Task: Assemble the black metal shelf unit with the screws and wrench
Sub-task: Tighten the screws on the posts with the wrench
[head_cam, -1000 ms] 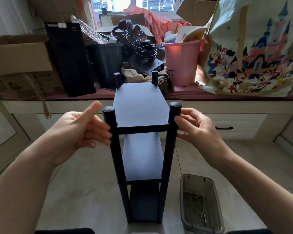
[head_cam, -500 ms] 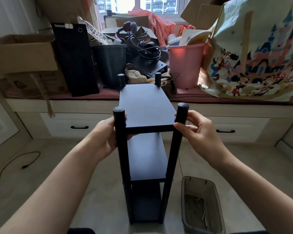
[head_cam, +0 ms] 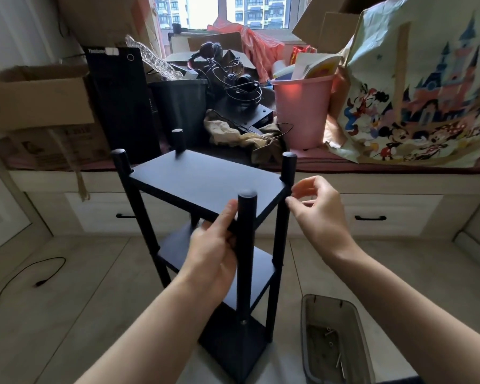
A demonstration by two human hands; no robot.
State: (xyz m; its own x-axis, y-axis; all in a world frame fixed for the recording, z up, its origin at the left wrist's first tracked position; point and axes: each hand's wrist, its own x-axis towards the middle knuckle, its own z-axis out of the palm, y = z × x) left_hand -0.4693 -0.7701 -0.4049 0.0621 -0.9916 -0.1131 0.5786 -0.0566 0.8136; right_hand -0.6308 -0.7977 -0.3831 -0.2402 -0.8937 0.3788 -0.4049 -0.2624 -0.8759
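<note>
The black metal shelf unit [head_cam: 205, 181] stands upright on the floor, three boards on four round posts, turned at an angle to me. My left hand [head_cam: 214, 250] grips the nearest post just under the top board. My right hand [head_cam: 313, 206] hovers at the right corner of the top board, thumb and fingers curled close to the right post, holding nothing that I can see. A grey plastic tray [head_cam: 305, 322] at the lower right holds several loose screws.
A cluttered window bench behind the shelf carries cardboard boxes [head_cam: 36, 98], a black computer tower [head_cam: 119, 106], a pink bucket [head_cam: 302, 112] and a cartoon-printed bag [head_cam: 421, 87]. A black cable [head_cam: 25, 275] lies on the floor at the left.
The shelf has been rotated, so a corner post now faces me. My left hand has stayed on its post; my right hand has come off the right post.
</note>
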